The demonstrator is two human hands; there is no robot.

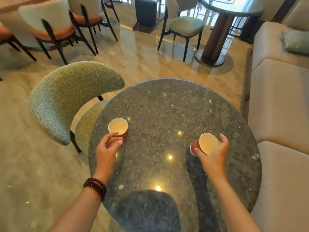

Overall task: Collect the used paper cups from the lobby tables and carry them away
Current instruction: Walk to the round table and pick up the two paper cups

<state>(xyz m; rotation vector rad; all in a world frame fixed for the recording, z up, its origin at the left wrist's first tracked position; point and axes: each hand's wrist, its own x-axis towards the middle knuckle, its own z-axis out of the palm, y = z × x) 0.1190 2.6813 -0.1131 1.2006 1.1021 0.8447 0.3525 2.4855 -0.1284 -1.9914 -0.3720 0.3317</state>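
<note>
Two red paper cups with white insides are over a round dark stone table (175,106). The left cup (118,128) stands upright near the table's left edge; my left hand (107,148) curls around its near side, thumb and fingers touching the wall. The right cup (206,144) is tilted, its mouth facing me, lifted off the table in my right hand (214,154), which grips it from the right and below. Both cups look empty. A dark bead bracelet is on my left wrist.
A green upholstered chair (66,97) is tucked against the table's left side. A beige sofa (280,114) runs along the right. Farther back stand more chairs (182,25), another round table on a pedestal (217,30) and a dark bin (145,12) on glossy marble floor.
</note>
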